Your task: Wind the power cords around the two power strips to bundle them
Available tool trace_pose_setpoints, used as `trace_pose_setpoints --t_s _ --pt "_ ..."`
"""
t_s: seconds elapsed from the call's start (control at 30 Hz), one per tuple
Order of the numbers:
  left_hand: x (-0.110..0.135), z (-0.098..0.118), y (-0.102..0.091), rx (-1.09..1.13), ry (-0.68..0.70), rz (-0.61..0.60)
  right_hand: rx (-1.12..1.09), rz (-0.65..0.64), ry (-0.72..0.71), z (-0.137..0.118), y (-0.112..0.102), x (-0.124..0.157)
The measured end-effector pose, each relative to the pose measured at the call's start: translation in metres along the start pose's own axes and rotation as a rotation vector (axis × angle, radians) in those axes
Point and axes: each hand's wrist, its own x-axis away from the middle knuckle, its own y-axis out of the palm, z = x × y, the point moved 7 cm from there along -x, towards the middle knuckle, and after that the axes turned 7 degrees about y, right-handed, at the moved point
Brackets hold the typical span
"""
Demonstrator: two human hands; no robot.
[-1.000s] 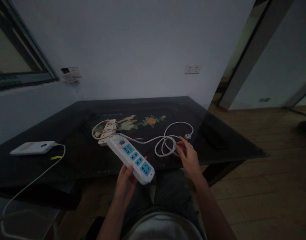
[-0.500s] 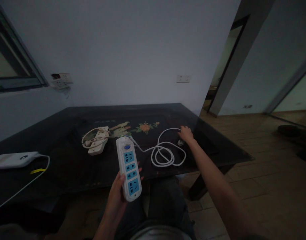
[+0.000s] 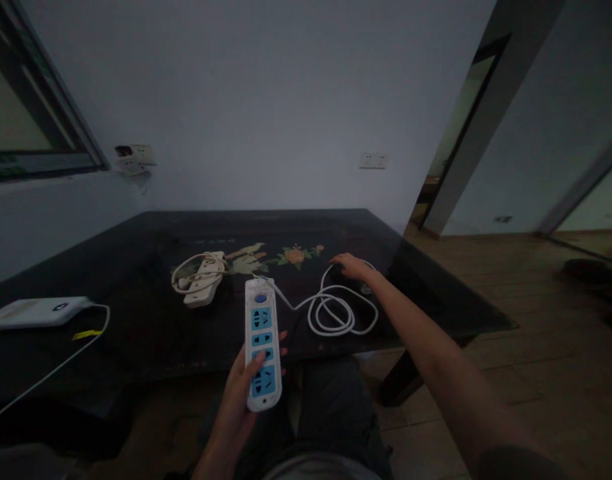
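Note:
My left hand [image 3: 241, 377] is wrapped around the lower part of a white power strip [image 3: 261, 343] with blue sockets, its thumb lying across the face. The strip is held up tilted at the table's front edge, its switch end away from me. From that end a white cord [image 3: 339, 330] runs right into loose coils on the table. Over the far side of the coils is my right hand [image 3: 353, 265], fingers stretched leftward just above or touching the cord. Partly behind my right wrist lies what looks like the plug [image 3: 366, 289].
A second power strip [image 3: 206, 283], wrapped in its own cord, lies on the dark table [image 3: 151, 340]. At the left is a white device [image 3: 39, 313] with a cable and a yellow tag [image 3: 87, 334]. Wall outlets [image 3: 373, 160] sit behind.
My right hand has moved left over the cord's far loop, uncovering cord near the wrist. The left thumb has shifted further onto the strip's face. The view has turned slightly.

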Motion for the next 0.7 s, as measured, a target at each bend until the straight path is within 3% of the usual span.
trace_pose_setpoints --t_s 0.17,0.37,0.5,0.7 --pt "0.0 0.001 0.002 0.007 -0.034 -0.008 0.024 -0.026 -0.232 -0.042 0.0 0.004" --pt "-0.003 0.004 0.001 0.035 -0.039 0.015 0.071 -0.131 -0.406 -0.085 0.004 0.009" --pt "-0.005 0.008 -0.003 0.05 -0.029 0.018 0.094 -0.19 -0.398 -0.088 0.008 0.004" --pt "-0.005 0.02 -0.012 0.044 -0.003 0.045 0.016 -0.247 -0.283 -0.069 0.01 -0.008"
